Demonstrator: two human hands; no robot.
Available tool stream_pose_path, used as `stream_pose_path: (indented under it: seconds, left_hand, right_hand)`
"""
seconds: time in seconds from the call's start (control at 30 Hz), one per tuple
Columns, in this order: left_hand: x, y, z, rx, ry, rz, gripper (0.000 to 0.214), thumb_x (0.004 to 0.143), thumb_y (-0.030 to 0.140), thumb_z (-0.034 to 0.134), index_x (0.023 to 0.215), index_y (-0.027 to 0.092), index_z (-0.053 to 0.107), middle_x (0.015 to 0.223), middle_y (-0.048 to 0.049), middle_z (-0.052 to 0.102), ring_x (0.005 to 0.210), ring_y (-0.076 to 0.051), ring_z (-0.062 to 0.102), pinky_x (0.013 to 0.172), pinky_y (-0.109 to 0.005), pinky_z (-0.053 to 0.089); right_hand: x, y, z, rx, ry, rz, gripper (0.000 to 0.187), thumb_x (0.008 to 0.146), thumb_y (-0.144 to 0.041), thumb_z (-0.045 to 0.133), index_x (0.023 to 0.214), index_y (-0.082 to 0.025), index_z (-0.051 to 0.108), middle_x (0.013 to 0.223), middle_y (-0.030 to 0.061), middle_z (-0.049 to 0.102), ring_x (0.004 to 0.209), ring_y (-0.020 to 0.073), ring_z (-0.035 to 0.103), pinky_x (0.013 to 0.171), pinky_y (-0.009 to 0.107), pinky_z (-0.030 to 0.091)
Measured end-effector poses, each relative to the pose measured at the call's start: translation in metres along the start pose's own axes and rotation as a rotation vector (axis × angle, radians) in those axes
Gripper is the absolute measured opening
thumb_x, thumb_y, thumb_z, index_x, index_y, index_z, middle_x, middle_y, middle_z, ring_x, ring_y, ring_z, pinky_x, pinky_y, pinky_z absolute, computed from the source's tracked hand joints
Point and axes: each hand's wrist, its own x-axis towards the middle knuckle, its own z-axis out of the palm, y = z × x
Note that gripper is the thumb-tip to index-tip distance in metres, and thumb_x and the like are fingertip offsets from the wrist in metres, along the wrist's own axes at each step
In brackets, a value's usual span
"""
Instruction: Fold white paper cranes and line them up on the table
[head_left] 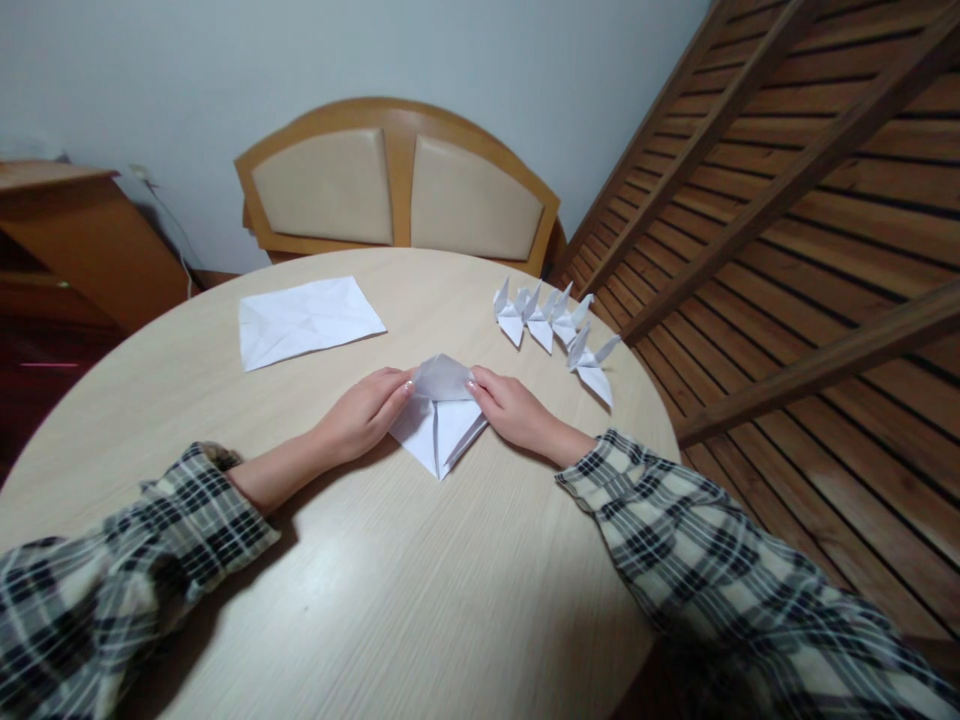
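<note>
A white sheet of folded paper (437, 425) lies at the middle of the round table, its point toward me and its far corner folded over. My left hand (369, 408) is closed on its left side, with the thumb on top near the fold. On the other side my right hand (514, 405) pinches the right end of the same fold between thumb and fingers. Two flaps meet along a seam down the paper's middle, and the right edge shows several layers. The fingers under the paper are hidden.
Several white paper cranes (540, 322) stand at the table's right rim, one of them (592, 370) closer to me. Creased white paper (309, 318) lies at the back left. Behind the round table (360, 600) is a wooden headboard (397, 180); a slatted wooden screen (810, 220) rises at right.
</note>
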Motion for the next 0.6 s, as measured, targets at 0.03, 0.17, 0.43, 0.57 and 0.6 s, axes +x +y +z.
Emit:
stream_pose_path:
  seconds: [0.03,0.17,0.43,0.57,0.6]
  left_hand:
    - [-0.0002,-0.0011,-0.0001,-0.053,0.012,-0.026,0.053,0.103,0.048,0.024,0.12,0.015,0.063,0.106,-0.0111,0.069,0.095,-0.024,0.063,0.091,-0.038,0.05]
    - [-0.0011,-0.0069,-0.0004,-0.212,0.016,-0.086,0.057,0.101,0.054,0.026,0.118,0.016,0.065,0.106,-0.0098,0.07,0.097,-0.023,0.063,0.093,-0.037,0.049]
    - [0.0032,-0.0064,-0.0036,-0.313,-0.003,-0.144,0.049,0.097,0.053,0.038,0.091,0.017,0.071,0.087,-0.0073,0.072,0.077,-0.019,0.062,0.076,-0.03,0.052]
    - [0.0044,-0.0015,-0.0051,-0.304,-0.039,-0.07,0.04,0.096,0.046,0.042,0.094,0.018,0.071,0.094,-0.0085,0.073,0.082,-0.019,0.064,0.079,-0.029,0.052]
    - [0.0043,-0.0012,-0.0049,-0.296,-0.043,-0.061,0.039,0.096,0.045,0.043,0.094,0.018,0.071,0.094,-0.0084,0.073,0.083,-0.019,0.065,0.079,-0.029,0.052]
  right_hand:
    - [-0.0001,-0.0001,0.0002,-0.001,-0.002,-0.003,0.019,0.1,-0.026,0.038,0.083,-0.022,0.043,0.072,-0.0007,0.049,0.069,0.0159,0.051,0.066,0.029,0.033]
    - [-0.0008,-0.0008,0.0007,0.008,-0.006,-0.008,0.021,0.1,-0.025,0.039,0.08,-0.022,0.04,0.071,-0.0017,0.047,0.068,0.0153,0.05,0.066,0.029,0.033]
    - [-0.0017,0.0004,0.0004,0.028,0.004,0.0,0.022,0.1,-0.027,0.039,0.079,-0.022,0.039,0.069,-0.0025,0.046,0.067,0.0147,0.049,0.064,0.029,0.032]
    - [-0.0013,0.0004,0.0005,0.022,0.006,0.006,0.022,0.1,-0.027,0.039,0.078,-0.023,0.038,0.069,-0.0024,0.047,0.067,0.0149,0.05,0.063,0.029,0.033]
    - [-0.0012,0.0002,0.0005,0.019,0.005,0.007,0.022,0.1,-0.026,0.039,0.079,-0.023,0.039,0.069,-0.0022,0.047,0.067,0.015,0.05,0.063,0.029,0.033]
